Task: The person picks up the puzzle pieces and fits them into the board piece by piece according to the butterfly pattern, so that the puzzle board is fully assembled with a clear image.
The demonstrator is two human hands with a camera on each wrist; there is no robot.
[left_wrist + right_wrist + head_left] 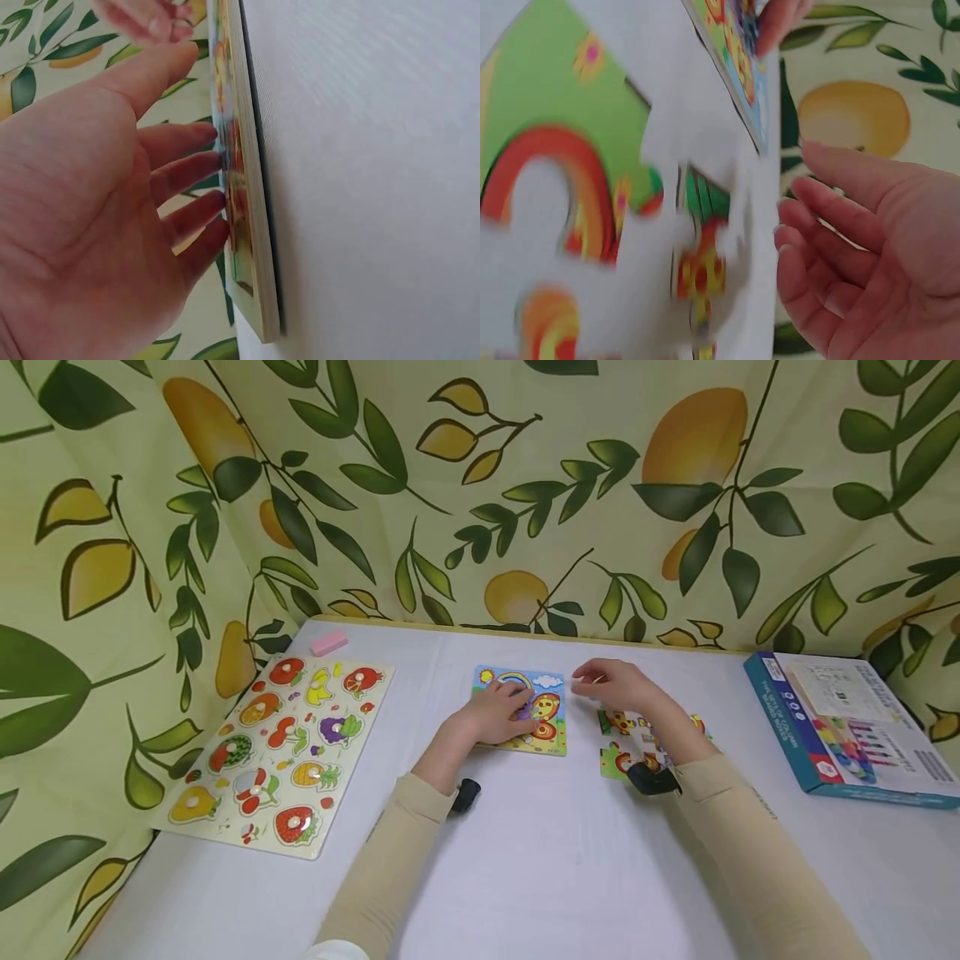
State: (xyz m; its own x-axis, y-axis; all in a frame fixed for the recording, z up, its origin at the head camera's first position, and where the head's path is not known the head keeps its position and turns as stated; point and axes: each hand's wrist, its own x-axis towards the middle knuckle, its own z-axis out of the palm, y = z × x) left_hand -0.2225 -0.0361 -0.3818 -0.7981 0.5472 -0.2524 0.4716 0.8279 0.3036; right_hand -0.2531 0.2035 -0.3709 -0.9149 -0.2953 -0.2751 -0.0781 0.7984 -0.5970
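A small wooden picture puzzle board [551, 742] with a sun, rainbow and cloud lies mid-table. My left hand [497, 710] rests over its left half with fingers spread, fingertips on the picture in the left wrist view [112, 195]. Just off the board's right edge, my right hand [613, 683] hovers with loosely bent fingers and nothing between them; the right wrist view shows the same hand [877, 255] from the palm side. Below it lie loose jigsaw pieces [613, 762], green, red and yellow, partly hidden by the right forearm and wrist camera.
On the left lies a large fruit peg board [251, 806] with a pink block [328, 643] behind it. A blue-edged box [862, 727] sits at the right. A patterned cloth [517, 552] hangs along the table's back edge.
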